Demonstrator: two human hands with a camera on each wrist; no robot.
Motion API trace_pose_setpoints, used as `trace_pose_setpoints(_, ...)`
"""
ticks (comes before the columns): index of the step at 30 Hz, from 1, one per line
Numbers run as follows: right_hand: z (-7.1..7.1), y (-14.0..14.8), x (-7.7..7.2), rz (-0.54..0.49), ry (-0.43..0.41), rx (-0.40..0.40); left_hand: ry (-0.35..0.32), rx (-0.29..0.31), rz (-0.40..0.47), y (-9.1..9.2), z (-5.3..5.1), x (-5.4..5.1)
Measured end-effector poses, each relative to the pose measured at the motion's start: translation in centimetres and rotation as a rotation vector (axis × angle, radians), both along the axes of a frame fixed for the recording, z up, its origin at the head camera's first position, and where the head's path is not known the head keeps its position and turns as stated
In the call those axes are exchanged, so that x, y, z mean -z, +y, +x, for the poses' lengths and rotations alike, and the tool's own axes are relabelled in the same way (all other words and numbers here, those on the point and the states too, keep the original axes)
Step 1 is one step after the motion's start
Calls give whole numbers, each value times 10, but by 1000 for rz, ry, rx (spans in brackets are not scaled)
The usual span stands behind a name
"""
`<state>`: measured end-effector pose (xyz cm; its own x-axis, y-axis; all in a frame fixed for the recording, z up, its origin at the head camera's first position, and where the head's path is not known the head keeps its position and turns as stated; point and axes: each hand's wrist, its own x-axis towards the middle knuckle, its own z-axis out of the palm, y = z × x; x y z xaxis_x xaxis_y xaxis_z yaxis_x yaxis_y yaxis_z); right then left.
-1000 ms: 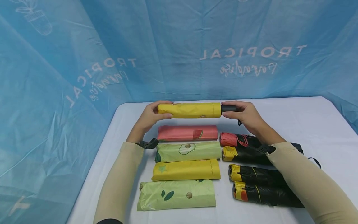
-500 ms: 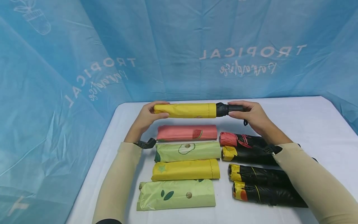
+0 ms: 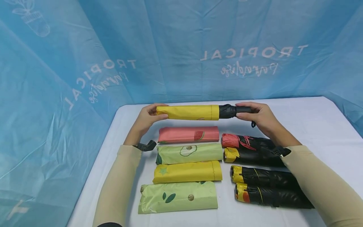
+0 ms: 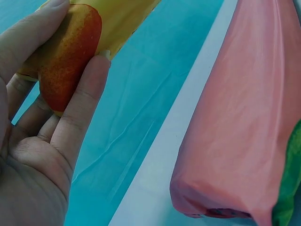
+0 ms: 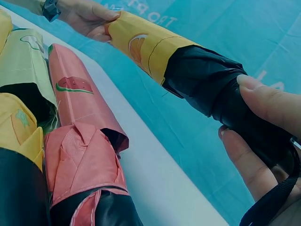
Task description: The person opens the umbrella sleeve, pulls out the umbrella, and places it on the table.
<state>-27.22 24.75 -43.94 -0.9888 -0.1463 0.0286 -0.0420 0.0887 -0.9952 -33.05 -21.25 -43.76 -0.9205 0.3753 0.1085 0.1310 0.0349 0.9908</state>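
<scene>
Held level above the table's far side is a folded black umbrella [image 3: 227, 111], partly inside a yellow sleeve [image 3: 188, 112]. My left hand [image 3: 148, 119] pinches the sleeve's left end between thumb and fingers; an orange-red fruit print [image 4: 73, 56] shows there in the left wrist view. My right hand [image 3: 259, 116] grips the black handle [image 3: 243, 109], from which a wrist strap [image 5: 273, 205] hangs. A bunched stretch of black canopy [image 5: 204, 77] shows between sleeve and handle. Closest below lies a pink sleeve [image 3: 188, 134] with a watermelon print.
Below the pink sleeve lie a green avocado sleeve [image 3: 189, 154], a yellow sleeve [image 3: 187, 172] and another green sleeve [image 3: 178, 197]. Several folded umbrellas [image 3: 272, 195] lie at right, partly under the right forearm. A blue printed curtain [image 3: 181, 63] rises behind the white table [image 3: 320, 126].
My right hand has moved right with the handle, drawing a stretch of black canopy out of the yellow sleeve. My left hand and the sleeve have shifted slightly left.
</scene>
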Motion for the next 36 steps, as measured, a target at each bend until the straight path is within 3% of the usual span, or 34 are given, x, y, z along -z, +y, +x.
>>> trace_pose_setpoints(7, 0, 5, 0, 10, 4, 11, 0, -6, 15, -1, 0, 2)
trace_pose_setpoints(14, 1, 11, 3, -72, 18, -17, -13, -3, 15, -2, 0, 6)
trace_pose_setpoints(36, 7, 23, 4, -95, 45, 1, 12, -37, -8, -6, 2, 7)
